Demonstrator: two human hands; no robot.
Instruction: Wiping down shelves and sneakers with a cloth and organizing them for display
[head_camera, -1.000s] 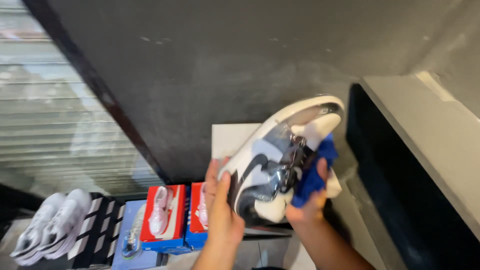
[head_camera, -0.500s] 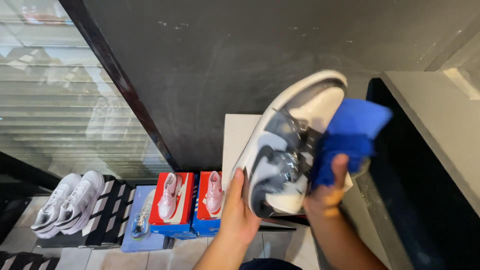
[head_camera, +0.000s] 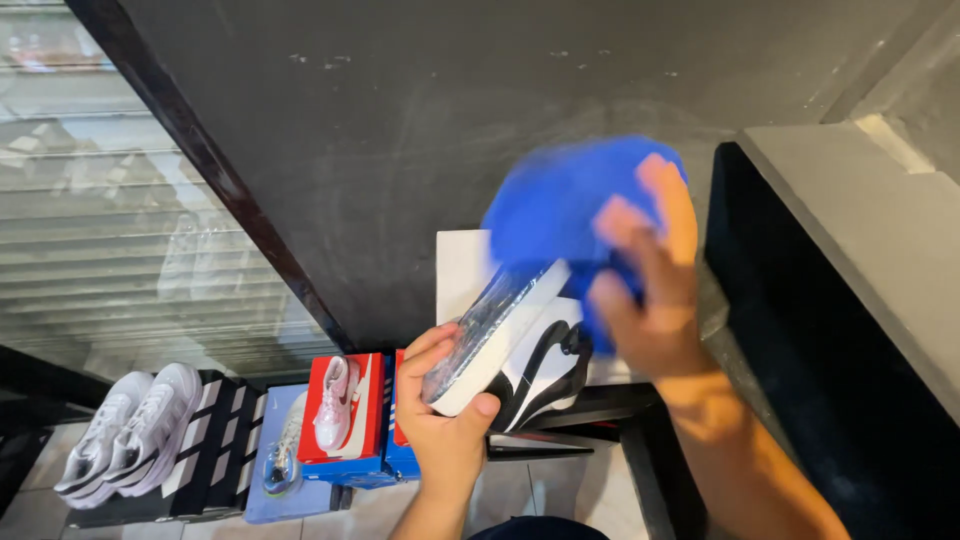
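dark wall behind; left hand (head_camera: 445, 425) grip clamps sneaker (head_camera: 520, 350), right hand (head_camera: 650, 290) grip clutches blue cloth (head_camera: 560, 200) above.

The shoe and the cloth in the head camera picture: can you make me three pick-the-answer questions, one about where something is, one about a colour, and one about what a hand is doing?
1. Where are the red shoe boxes?
A. Low down on the floor, left of the left hand
B. On the grey ledge at right
C. On top of the sneaker

2. What colour is the cloth?
A. Yellow
B. Blue
C. Green

3. What is the left hand doing?
A. Hanging free
B. Pressed flat on the wall
C. Gripping the sneaker at its lower end

Answers: 1 A, the boxes stand at the bottom of the view with pale shoes on them. 2 B, the blurred cloth in the right hand is bright blue. 3 C, its fingers wrap around the sole's end.
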